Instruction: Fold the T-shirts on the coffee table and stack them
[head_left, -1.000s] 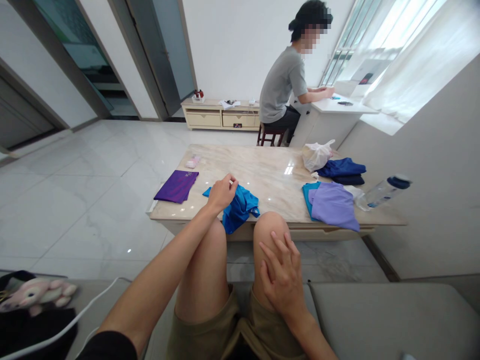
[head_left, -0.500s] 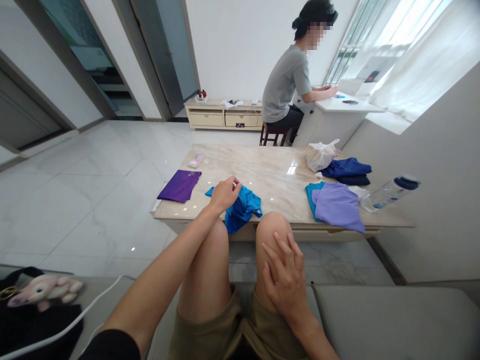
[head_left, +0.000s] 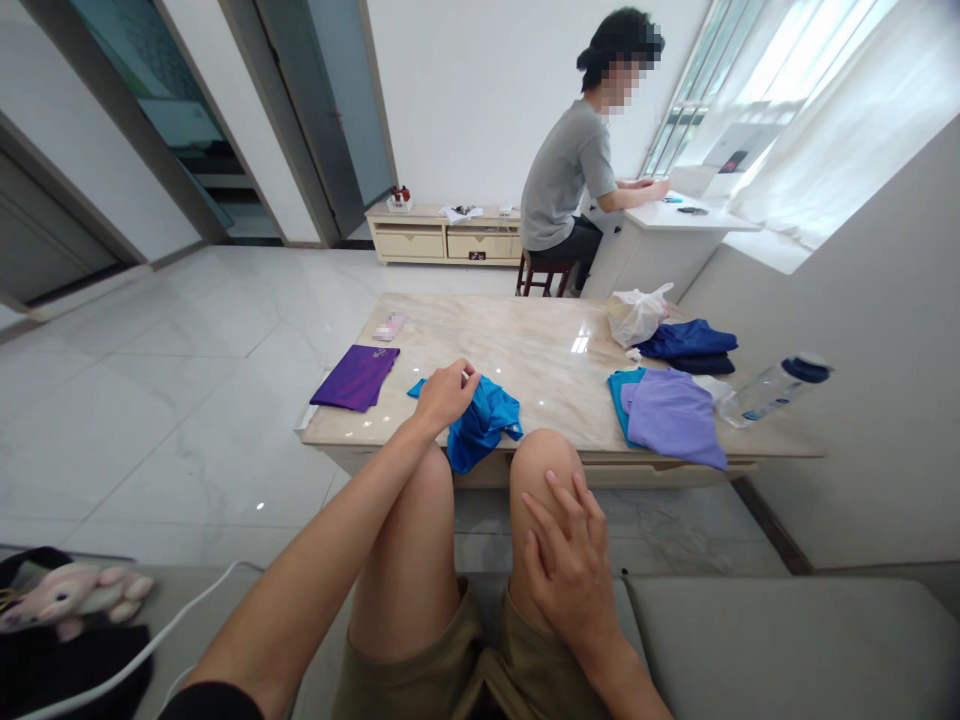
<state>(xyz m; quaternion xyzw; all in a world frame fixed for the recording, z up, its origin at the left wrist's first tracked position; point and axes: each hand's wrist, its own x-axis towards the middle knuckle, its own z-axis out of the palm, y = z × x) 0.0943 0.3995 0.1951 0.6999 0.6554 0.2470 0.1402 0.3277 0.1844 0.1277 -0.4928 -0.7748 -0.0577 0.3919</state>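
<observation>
My left hand (head_left: 445, 396) reaches forward over a crumpled bright blue cloth (head_left: 484, 425), which lies at the table's near edge and hangs a little over it. Its fingers are bent and close together; whether they pinch anything cannot be made out. Part of the cloth is hidden beneath the hand. With fingers spread, my right hand (head_left: 574, 545) rests open on my right knee and holds nothing. On the left of the table lies a folded purple cloth (head_left: 356, 378). A lavender garment (head_left: 673, 415) lies over a teal one (head_left: 619, 400) on the right.
The marble-topped table (head_left: 495, 330) also bears a clear bottle (head_left: 772, 390), a white plastic bag (head_left: 637, 315), dark blue clothing (head_left: 694, 340) and a small pink packet (head_left: 391, 326). A person (head_left: 566, 175) sits at a white desk (head_left: 679, 215). A plush toy (head_left: 79, 595) lies at left.
The view has shifted slightly. Both hands and the cloths keep their places.
</observation>
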